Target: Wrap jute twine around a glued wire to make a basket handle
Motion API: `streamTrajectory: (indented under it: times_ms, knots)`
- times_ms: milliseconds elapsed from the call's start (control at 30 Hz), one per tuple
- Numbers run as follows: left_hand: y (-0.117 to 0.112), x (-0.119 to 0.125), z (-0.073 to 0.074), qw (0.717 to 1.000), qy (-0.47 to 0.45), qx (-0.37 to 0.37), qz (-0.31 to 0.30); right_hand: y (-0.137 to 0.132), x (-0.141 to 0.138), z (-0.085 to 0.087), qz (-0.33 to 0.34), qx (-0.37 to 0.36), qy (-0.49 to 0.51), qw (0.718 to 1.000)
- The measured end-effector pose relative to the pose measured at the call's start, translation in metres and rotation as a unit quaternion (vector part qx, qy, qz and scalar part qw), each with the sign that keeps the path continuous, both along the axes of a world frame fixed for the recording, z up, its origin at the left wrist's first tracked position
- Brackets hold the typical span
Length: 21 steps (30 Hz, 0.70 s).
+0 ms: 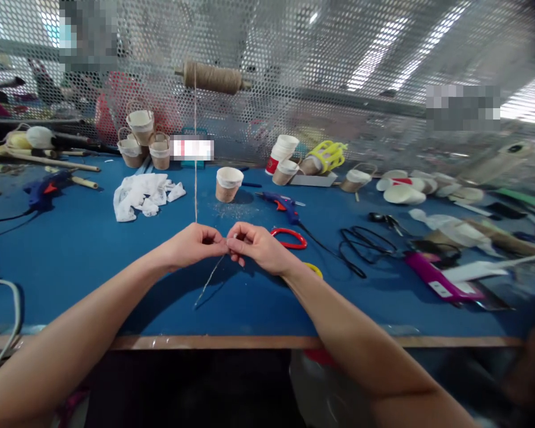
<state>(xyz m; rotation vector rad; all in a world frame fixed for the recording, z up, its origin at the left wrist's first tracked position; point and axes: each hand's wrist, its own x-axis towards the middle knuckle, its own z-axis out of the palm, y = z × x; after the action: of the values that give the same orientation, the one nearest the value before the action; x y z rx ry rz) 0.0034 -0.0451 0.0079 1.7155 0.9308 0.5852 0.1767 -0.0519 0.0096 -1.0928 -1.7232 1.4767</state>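
My left hand (199, 245) and my right hand (255, 245) meet over the blue table, fingertips together. Both are closed in a pinch on a thin twine (195, 184). It hangs down from a spool of brown twine (214, 78) on a rod and runs into my left hand. Its loose end slants down and left below the fingers. Beyond my hands stands a small brown cup with a white lining (229, 185). Red-handled scissors (289, 238) lie beside my right hand, partly hidden by my wrist. A yellow ring (314, 270) shows past my right forearm.
A blue glue gun (285, 206) with its cord lies right of the cup. White crumpled cloth (145, 195) lies to the left. Several lined cups with handles (140, 123) are stacked behind it. A second glue gun (47, 189) is at far left, a purple object (441, 279) at right.
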Motion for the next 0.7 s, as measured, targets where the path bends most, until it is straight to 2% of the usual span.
streamTrajectory:
  times_ms: [133, 367, 500, 633, 700]
  knots:
    - [-0.003, 0.002, 0.002, 0.997, 0.047, 0.063, 0.013, -0.002, 0.000, -0.002, -0.020, -0.013, -0.001, 1.000]
    - [-0.007, 0.000, 0.013, 0.991, 0.063, 0.114, -0.039, -0.003, 0.002, -0.007, -0.015, -0.071, 0.088, 0.994]
    - [-0.007, 0.002, 0.008, 0.980, 0.067, 0.188, -0.004, -0.003, 0.001, -0.009, -0.012, -0.105, 0.139, 0.985]
    - [-0.010, 0.006, 0.005, 0.956, 0.067, 0.284, 0.041, -0.001, 0.000, -0.009, -0.017, -0.126, 0.180, 0.976]
    - [-0.012, 0.008, 0.005, 0.947, 0.077, 0.307, 0.051, -0.001, -0.001, -0.010, -0.021, -0.130, 0.186, 0.974]
